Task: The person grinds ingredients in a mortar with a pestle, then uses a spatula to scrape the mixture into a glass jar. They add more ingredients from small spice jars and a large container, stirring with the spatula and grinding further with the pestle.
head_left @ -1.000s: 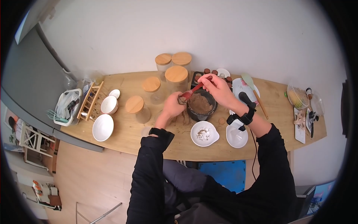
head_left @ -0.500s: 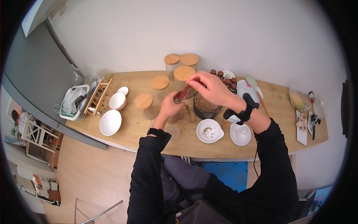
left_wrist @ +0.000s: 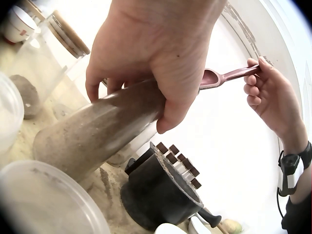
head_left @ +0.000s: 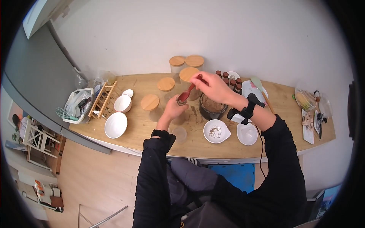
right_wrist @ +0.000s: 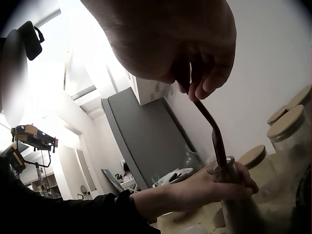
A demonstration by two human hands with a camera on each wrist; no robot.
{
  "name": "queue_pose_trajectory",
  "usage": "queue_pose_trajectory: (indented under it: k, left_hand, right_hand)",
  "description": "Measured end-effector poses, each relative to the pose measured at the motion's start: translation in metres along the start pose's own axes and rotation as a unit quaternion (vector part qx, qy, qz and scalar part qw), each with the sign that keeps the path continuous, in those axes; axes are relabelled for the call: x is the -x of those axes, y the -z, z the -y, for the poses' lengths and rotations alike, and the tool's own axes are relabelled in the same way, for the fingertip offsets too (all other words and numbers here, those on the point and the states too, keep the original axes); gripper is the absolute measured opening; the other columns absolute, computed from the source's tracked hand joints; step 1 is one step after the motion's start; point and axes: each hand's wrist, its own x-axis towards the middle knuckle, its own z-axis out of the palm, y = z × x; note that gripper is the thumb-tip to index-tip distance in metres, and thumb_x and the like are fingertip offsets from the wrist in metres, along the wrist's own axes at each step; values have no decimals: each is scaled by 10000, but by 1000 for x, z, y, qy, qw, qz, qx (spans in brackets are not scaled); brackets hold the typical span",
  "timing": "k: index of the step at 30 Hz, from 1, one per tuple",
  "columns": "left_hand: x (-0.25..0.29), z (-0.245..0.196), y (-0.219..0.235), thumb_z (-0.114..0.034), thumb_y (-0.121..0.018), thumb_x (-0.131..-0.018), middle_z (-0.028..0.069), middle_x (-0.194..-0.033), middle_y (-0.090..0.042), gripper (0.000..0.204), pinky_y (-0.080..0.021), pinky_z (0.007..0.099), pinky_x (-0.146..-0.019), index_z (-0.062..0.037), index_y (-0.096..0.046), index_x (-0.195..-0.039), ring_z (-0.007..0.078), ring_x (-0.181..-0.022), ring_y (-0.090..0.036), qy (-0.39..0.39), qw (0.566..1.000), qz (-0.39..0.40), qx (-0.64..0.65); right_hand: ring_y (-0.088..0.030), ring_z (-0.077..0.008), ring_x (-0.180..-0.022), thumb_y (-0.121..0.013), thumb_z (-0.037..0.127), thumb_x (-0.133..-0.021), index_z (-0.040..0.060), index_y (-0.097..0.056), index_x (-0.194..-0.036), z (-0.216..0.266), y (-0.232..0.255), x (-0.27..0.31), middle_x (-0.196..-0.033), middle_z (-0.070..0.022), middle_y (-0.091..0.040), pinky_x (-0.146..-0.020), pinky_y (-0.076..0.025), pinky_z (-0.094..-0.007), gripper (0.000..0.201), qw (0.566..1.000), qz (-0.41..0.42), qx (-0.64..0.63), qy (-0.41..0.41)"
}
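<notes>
My left hand (head_left: pixel 174 110) grips a tall clear glass jar (left_wrist: pixel 97 129) of brown powder near its mouth. Fingers and thumb wrap round its upper part. Between the fingertips of my right hand (head_left: pixel 216 90) is the handle of a dark red spoon (head_left: pixel 187 93). The spoon slants down to the left, its bowl end at the jar's mouth (right_wrist: pixel 222 168) in the right wrist view. Just right of the jar stands a black pot (left_wrist: pixel 156 195) holding brown powder (head_left: pixel 213 103), partly hidden under my right forearm in the head view.
Wooden-lidded jars (head_left: pixel 150 102) stand behind and left of my left hand. White bowls (head_left: pixel 216 131) sit near the front edge, one with whitish bits. Brown-capped small bottles (head_left: pixel 232 81) stand behind the pot. A clear plastic lid (head_left: pixel 179 134) lies by my left wrist. Powder is spilled on the table.
The head view has shifted. My right hand has moved left relative to the pot, and the spoon now points more steeply at the jar's mouth. My left hand keeps its grip on the jar.
</notes>
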Motion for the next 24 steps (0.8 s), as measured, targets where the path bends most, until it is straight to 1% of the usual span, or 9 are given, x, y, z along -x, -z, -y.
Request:
queue_pose_trajectory:
  k: [2,3,4,6,10,12,16,22,24]
  left_hand:
    - [1,0,-1,-105,-703,-691,34,-809,-623,253,-477,281,-735,-28,-573,-895,123,-768,-588,3,1000,-4,0]
    - [1,1,-1,-102,-701,-691,39,-818,-630,250,-478,280,-734,-27,-573,-892,122,-773,-593,4,1000,-9,-1]
    - [1,2,-1,-98,-699,-691,44,-826,-637,246,-478,278,-733,-27,-573,-890,122,-779,-597,4,1000,-14,-2]
    - [0,6,-1,-75,-685,-694,49,-848,-646,221,-478,276,-729,-32,-575,-881,125,-797,-603,9,999,-39,22]
    - [2,23,3,-31,-656,-702,49,-896,-653,176,-476,269,-733,-46,-574,-857,130,-831,-602,35,981,-76,174]
    - [3,20,0,-24,-651,-707,46,-911,-652,167,-472,267,-743,-53,-574,-852,128,-846,-597,24,986,-68,149]
    - [-4,13,-12,-26,-650,-711,45,-923,-648,153,-466,265,-758,-56,-568,-836,117,-856,-586,-13,985,-44,167]
    - [-11,10,-15,-82,-685,-706,38,-904,-639,173,-466,271,-763,-54,-585,-845,122,-846,-586,6,995,-63,81]
    - [-9,9,-12,-124,-724,-703,55,-946,-628,263,-468,281,-789,-46,-582,-910,132,-889,-581,34,997,-56,51]
  right_hand:
    - [-515,-63,-681,-483,244,-973,29,-590,-1031,-6,10,-1,-785,-4,-591,-613,-431,-209,247,998,-41,-37,-39]
    - [-515,-49,-650,-466,260,-982,43,-593,-1034,-6,17,2,-777,-2,-590,-575,-421,-183,257,990,-75,-96,-65]
    - [-524,-56,-632,-493,295,-963,48,-602,-1022,-13,27,6,-776,-15,-605,-567,-432,-204,276,982,-103,-138,-79]
    - [-520,-51,-614,-494,293,-960,48,-597,-1026,-34,45,19,-758,-11,-589,-536,-419,-191,274,967,-141,-176,-118]
    - [-534,-60,-613,-490,291,-958,42,-590,-1037,-81,67,59,-792,-24,-594,-518,-420,-195,280,952,-154,-157,-211]
    - [-535,-62,-612,-487,293,-958,44,-589,-1041,-97,71,74,-809,-29,-596,-512,-420,-198,281,944,-162,-152,-244]
    - [-550,-73,-631,-496,290,-954,46,-586,-1053,-115,64,86,-831,-32,-602,-519,-433,-211,278,947,-145,-129,-254]
    - [-569,-89,-640,-521,287,-943,43,-588,-1072,-123,53,90,-824,-28,-618,-539,-450,-231,284,956,-141,-99,-236]
    - [-571,-94,-624,-526,287,-940,40,-590,-1077,-126,49,91,-818,-32,-625,-533,-449,-234,290,958,-144,-73,-239]
